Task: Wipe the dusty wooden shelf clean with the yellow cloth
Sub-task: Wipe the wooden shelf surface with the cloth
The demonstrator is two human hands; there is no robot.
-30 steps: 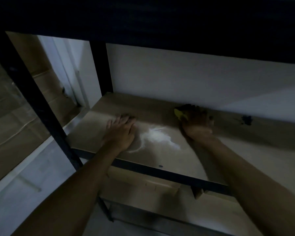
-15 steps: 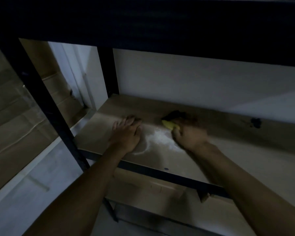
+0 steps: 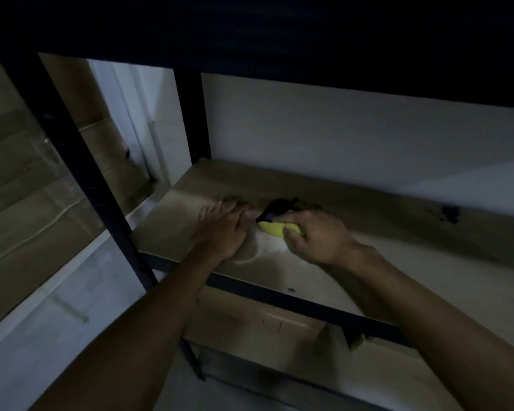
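A wooden shelf (image 3: 404,256) in a black metal rack runs across the dim view. My right hand (image 3: 318,238) grips the yellow cloth (image 3: 275,228) and presses it onto the board near the middle left. A pale patch of white dust (image 3: 269,250) lies just in front of the cloth. My left hand (image 3: 223,229) rests flat on the shelf, fingers straight, right beside the cloth. Most of the cloth is hidden under my right hand.
A black upright post (image 3: 80,161) stands at the front left, another post (image 3: 192,114) at the back. A dark upper shelf (image 3: 279,31) hangs overhead. A dark stain (image 3: 450,213) marks the board at the back right. Cardboard boxes (image 3: 27,179) sit left of the rack.
My right hand has slid the yellow cloth leftward and nearer across the dust patch, up close to my left hand. My left hand stayed flat in place.
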